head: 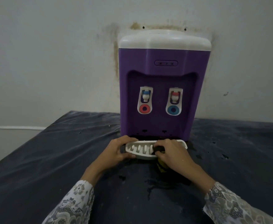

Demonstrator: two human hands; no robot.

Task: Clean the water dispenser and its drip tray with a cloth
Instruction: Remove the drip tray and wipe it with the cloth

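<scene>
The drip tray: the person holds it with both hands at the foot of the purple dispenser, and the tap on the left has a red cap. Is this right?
Not quite. In the head view the left tap has a blue cap; the red cap is on the right tap. The rest stands: the left hand and the right hand hold the drip tray at the foot of the purple dispenser.

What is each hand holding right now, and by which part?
The left hand grips the drip tray by its left end. The right hand presses a dark cloth onto the tray's right half.
</scene>
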